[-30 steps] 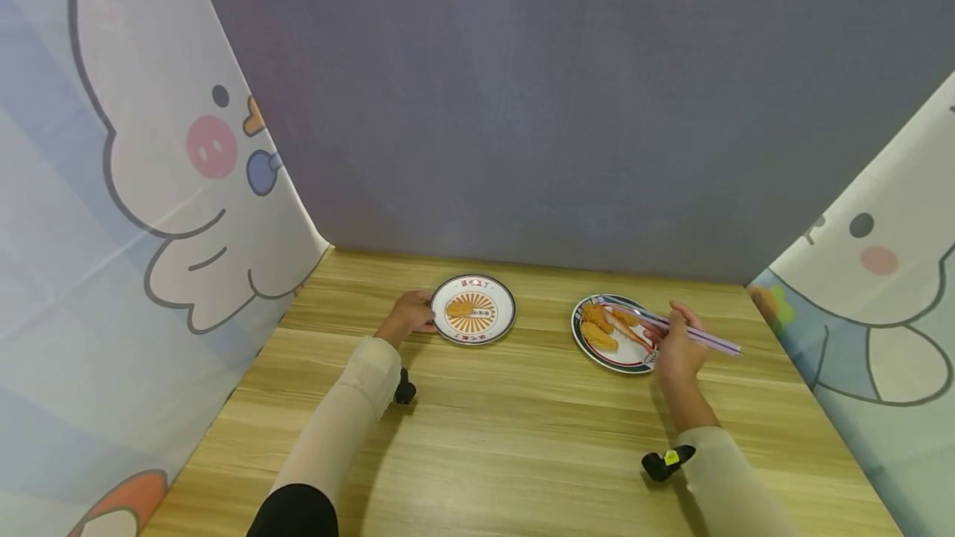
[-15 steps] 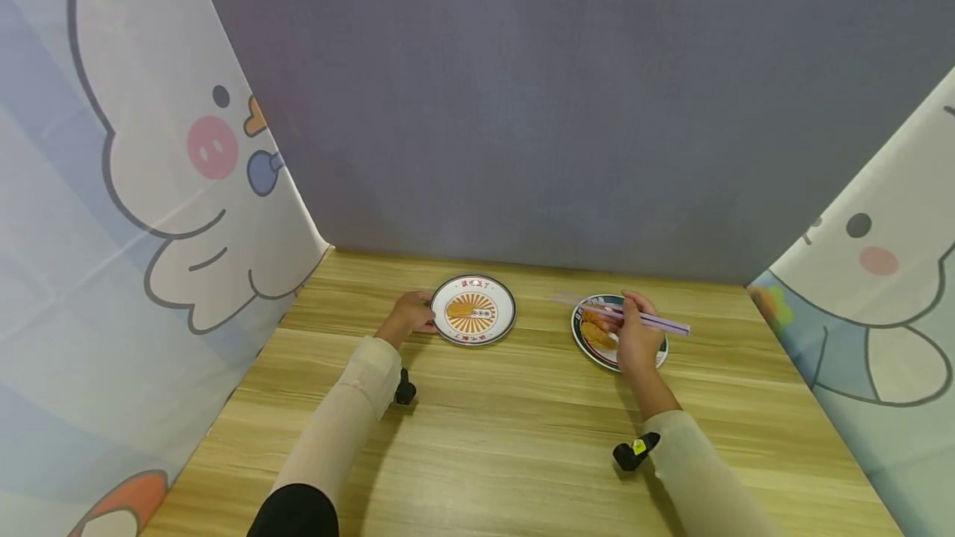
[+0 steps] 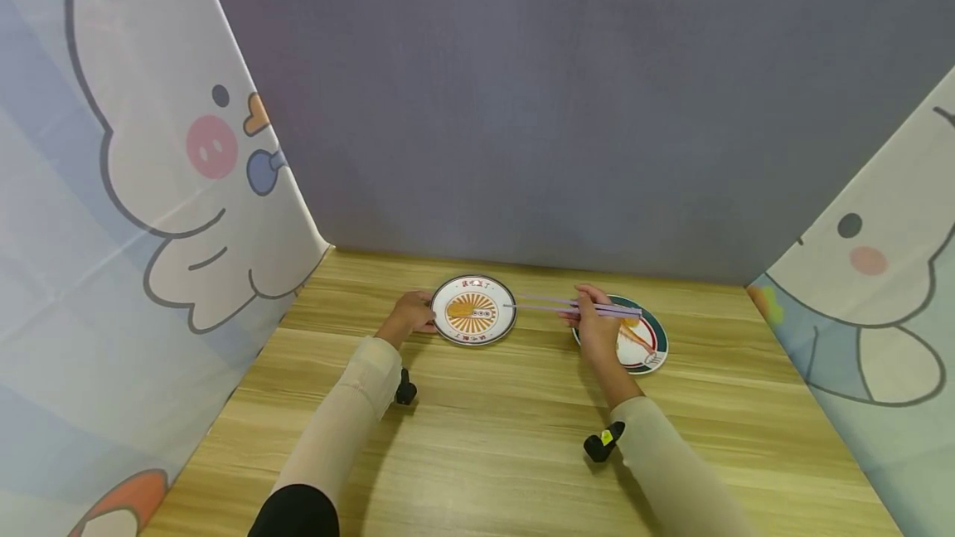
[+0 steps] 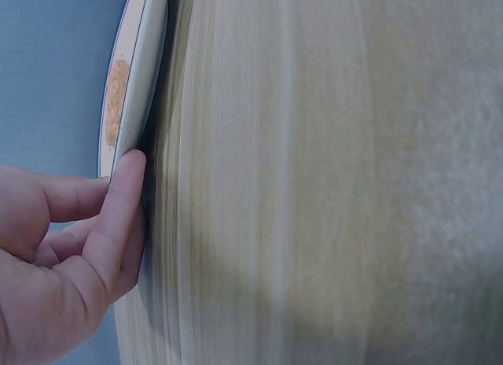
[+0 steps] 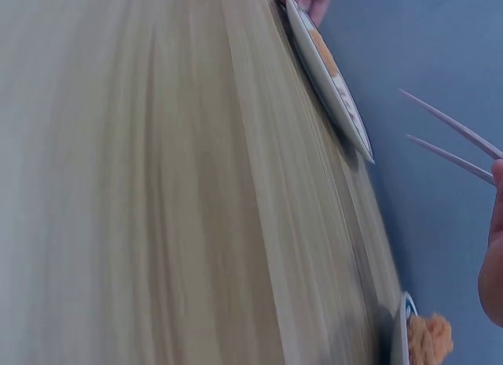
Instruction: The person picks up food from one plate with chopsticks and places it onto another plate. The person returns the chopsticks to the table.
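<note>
My left hand (image 3: 413,313) pinches the near-left rim of a white plate (image 3: 496,288) with a sunburst print; in the left wrist view, thumb and fingers take its edge from both sides. One golden fried piece (image 3: 459,310) lies on it. My right hand (image 3: 593,330) holds a pair of lilac chopsticks (image 3: 619,312) pointing left, their tips apart and nothing between them, as the right wrist view shows. The tips reach the first plate's right rim in the head view. Partly behind the right hand lies a green-rimmed plate (image 3: 656,330) with a shrimp-like piece (image 3: 637,341) and fried pieces (image 5: 428,339).
Both plates rest towards the back of a wood-grain table (image 3: 492,437). Behind it rises a grey cloth wall (image 3: 522,106). Cartoon-printed sheets (image 3: 149,147) flank the table left and right. Wrist cameras sit under both sleeves.
My right hand has moved left with the chopsticks, from the green-rimmed plate's right side across it to its left, bringing the tips to the sunburst plate. The left hand stays put.
</note>
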{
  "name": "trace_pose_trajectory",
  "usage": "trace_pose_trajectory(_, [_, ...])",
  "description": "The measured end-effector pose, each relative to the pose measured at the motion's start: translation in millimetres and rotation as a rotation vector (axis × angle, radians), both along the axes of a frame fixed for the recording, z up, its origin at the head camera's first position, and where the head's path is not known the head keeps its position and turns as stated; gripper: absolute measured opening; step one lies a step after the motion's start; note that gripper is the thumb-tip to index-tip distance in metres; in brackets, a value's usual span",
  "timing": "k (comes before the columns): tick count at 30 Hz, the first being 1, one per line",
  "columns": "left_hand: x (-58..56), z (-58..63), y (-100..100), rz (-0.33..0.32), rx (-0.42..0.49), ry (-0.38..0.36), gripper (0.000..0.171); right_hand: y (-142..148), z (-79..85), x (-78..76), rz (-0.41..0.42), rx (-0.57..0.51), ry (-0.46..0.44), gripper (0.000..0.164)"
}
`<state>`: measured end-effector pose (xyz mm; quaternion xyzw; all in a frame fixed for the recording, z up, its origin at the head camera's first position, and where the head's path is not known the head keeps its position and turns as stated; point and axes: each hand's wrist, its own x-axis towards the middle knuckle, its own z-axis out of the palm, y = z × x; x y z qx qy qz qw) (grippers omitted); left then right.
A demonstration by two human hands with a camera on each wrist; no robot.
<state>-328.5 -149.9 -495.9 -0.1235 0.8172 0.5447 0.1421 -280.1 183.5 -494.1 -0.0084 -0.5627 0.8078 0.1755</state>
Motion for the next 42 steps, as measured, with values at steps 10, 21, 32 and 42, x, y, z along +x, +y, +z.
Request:
trace_pose_trajectory(10, [0.3,-1.2,0.8,-0.002,0.007,-0.008,0.057,-28.1,-3.9,-8.2,0.108,0.102,0.047,0.032])
trace_pose_trajectory(21, [1.9,-1.0,3.6,0.009,-0.004,-0.004,0.056,-50.7,-7.3,-14.5,0.158,0.143,0.020,0.031])
trace_pose_trajectory(32, [2.9,1.1,3.8,0.016,-0.013,0.002,0.055,-66.8,-1.6,-24.0,0.212,0.288,-0.016,0.030])
trace_pose_trajectory(42, [2.7,3.4,5.2,0.006,0.029,-0.008,0.057,-76.7,-1.0,-31.7,0.267,0.273,-0.044,0.030])
